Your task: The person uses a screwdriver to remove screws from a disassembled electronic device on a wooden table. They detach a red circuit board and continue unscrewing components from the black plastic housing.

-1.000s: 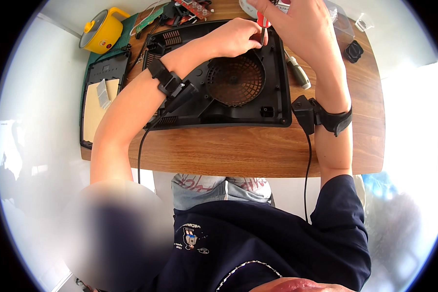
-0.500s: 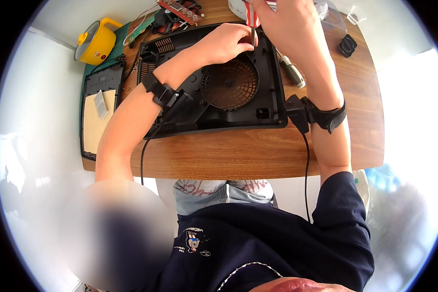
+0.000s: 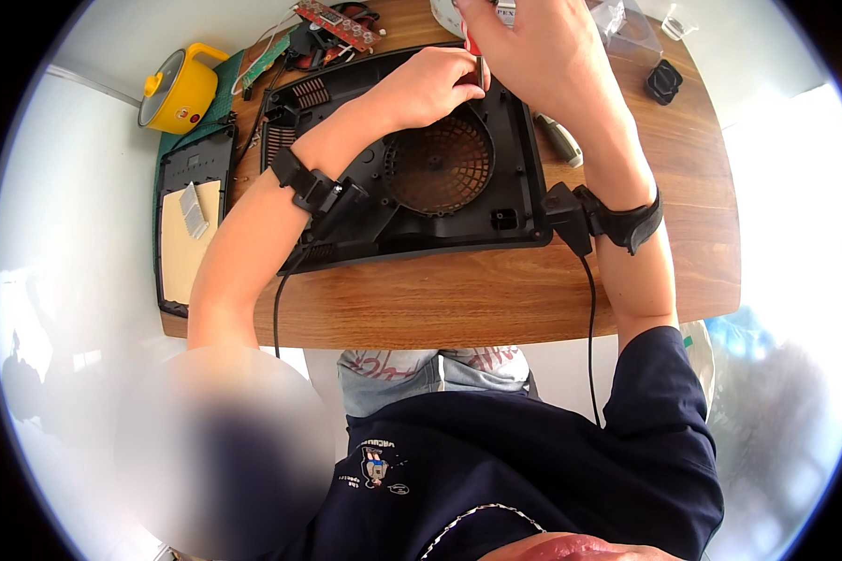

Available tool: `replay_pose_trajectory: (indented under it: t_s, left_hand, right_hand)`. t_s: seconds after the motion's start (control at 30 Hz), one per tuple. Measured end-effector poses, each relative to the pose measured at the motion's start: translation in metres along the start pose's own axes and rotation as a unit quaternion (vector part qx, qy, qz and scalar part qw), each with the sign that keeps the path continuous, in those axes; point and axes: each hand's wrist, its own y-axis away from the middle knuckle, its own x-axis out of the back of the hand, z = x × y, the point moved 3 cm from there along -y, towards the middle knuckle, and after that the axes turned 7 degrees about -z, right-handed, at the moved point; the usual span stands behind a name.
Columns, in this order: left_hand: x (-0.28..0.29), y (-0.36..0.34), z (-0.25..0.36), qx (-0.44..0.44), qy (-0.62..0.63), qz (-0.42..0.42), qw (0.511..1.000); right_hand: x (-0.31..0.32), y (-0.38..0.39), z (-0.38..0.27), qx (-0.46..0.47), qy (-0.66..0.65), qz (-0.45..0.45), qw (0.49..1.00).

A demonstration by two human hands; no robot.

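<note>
A black plastic housing [image 3: 412,238] with a round, grilled opening lies inside-up on the table. Over its far edge, my right hand [image 3: 543,61] is closed around the handle of a screwdriver [image 3: 480,73] with a red and white grip, mostly hidden by the hand. The metal shaft points down at the housing. My left hand [image 3: 430,86] reaches across from the left, its thumb and index finger pinched at the shaft's lower end. Those fingers hide the tip and whatever it touches.
A second screwdriver [image 3: 559,140] lies right of the housing, and a black knob-like part [image 3: 663,82] farther right. At left are a yellow pot [image 3: 182,89] and a black framed panel [image 3: 192,257]. Circuit boards [image 3: 337,23] and wires lie behind.
My right hand has turned a little and shifted slightly, covering more of the screwdriver's handle. My left hand stays pinched at the shaft. The view has shifted a little.
</note>
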Motion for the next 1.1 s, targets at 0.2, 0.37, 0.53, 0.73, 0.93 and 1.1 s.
replay_pose_trajectory:
  t_s: [0.2,0.37,0.53,0.73,0.93,1.1]
  left_hand:
    - [-0.002,-0.001,-0.001,0.0,-0.011,0.003,1.0]
    - [-0.004,0.001,-0.003,-0.01,-0.031,0.018,0.999]
    - [-0.004,-0.002,-0.003,-0.003,-0.012,0.016,1.0]
    - [-0.005,-0.001,0.0,-0.009,-0.017,0.015,1.0]
    - [-0.008,0.0,0.001,-0.024,-0.03,0.048,0.998]
    - [-0.011,0.001,-0.004,-0.044,-0.037,0.068,0.996]
  right_hand:
    - [0.005,0.001,-0.005,-0.048,0.006,-0.024,0.999]
    - [0.006,0.002,-0.013,-0.042,-0.021,-0.022,0.999]
    - [0.004,0.001,0.001,-0.032,0.026,-0.023,0.999]
    - [0.005,0.004,-0.005,0.005,0.006,-0.008,1.0]
    - [0.006,0.003,-0.007,-0.028,0.02,-0.013,0.999]
    - [0.005,0.003,-0.007,-0.035,0.079,0.023,0.996]
